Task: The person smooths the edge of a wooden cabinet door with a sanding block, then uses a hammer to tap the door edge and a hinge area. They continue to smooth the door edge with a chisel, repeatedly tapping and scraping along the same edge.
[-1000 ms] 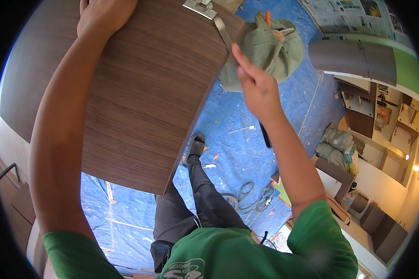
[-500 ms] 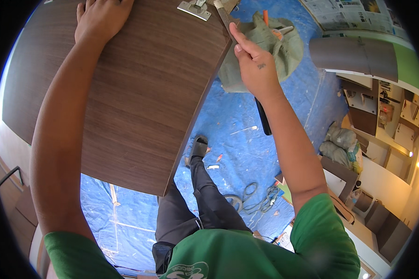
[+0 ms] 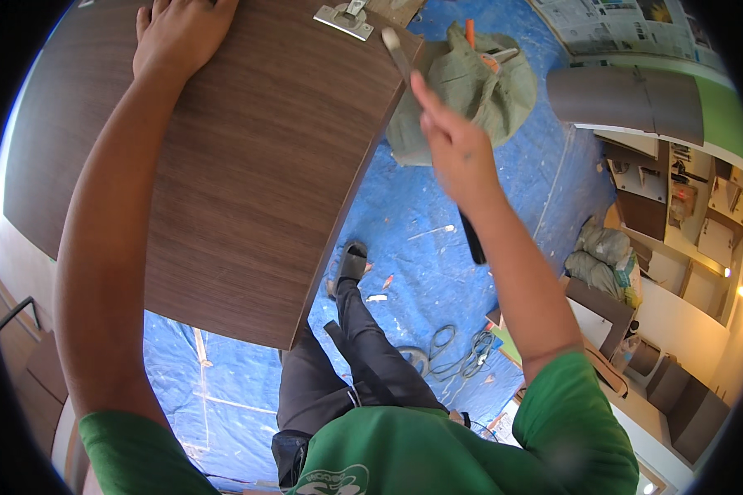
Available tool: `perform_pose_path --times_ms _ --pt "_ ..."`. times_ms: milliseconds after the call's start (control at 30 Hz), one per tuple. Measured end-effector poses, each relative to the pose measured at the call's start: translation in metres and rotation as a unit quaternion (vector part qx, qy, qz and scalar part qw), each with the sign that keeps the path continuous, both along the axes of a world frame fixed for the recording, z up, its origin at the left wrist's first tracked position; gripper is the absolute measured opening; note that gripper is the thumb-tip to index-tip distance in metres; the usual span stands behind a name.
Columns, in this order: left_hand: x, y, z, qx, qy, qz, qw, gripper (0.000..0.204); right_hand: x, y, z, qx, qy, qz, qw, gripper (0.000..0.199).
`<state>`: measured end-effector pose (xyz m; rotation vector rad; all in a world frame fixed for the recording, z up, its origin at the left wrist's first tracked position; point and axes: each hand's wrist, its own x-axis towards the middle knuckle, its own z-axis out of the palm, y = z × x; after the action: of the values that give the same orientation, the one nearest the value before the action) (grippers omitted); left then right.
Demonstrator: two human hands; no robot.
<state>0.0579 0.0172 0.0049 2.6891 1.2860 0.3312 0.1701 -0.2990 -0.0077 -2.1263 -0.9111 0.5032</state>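
A large dark brown wood-grain panel lies in front of me, its near corner above my legs. My left hand rests flat on its far left part, fingers spread and partly cut off by the picture's top. Near the panel's far right corner my right hand, slightly blurred, is closed around a long, narrow tool that looks like a file. Its pale tip lies at the corner, and the index finger stretches along it. The black handle end sticks out below my wrist. A metal hinge sits on the panel beside the tip.
Blue sheeting covers the floor. A grey-green cloth bag with tools lies beyond my right hand. Coiled cable lies near my legs. Cabinet parts and shelves stand along the right, with stuffed sacks before them.
My right hand has drawn the file toward me a short way, its tip now lower beside the hinge. My left hand and the panel have stayed in place.
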Motion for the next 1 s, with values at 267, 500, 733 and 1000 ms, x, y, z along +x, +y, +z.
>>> perform_pose_path --times_ms 267,500,733,1000 --pt "0.006 -0.005 0.004 0.009 -0.007 -0.007 1.0 0.071 0.027 0.027 0.009 -0.007 0.008 -0.017 1.0 0.047" --pt "-0.006 0.055 -0.057 0.104 0.0 -0.008 0.995 0.084 -0.014 -0.02 -0.01 0.046 -0.046 0.014 0.998 0.046" --pt "0.004 0.054 -0.061 0.097 0.015 -0.009 0.995 0.086 0.037 0.035 -0.008 0.03 -0.026 -0.015 0.999 0.048" --pt "0.001 0.035 -0.041 0.067 0.011 -0.007 0.998 0.085 0.007 0.0 0.002 -0.016 0.03 -0.039 0.999 0.047"
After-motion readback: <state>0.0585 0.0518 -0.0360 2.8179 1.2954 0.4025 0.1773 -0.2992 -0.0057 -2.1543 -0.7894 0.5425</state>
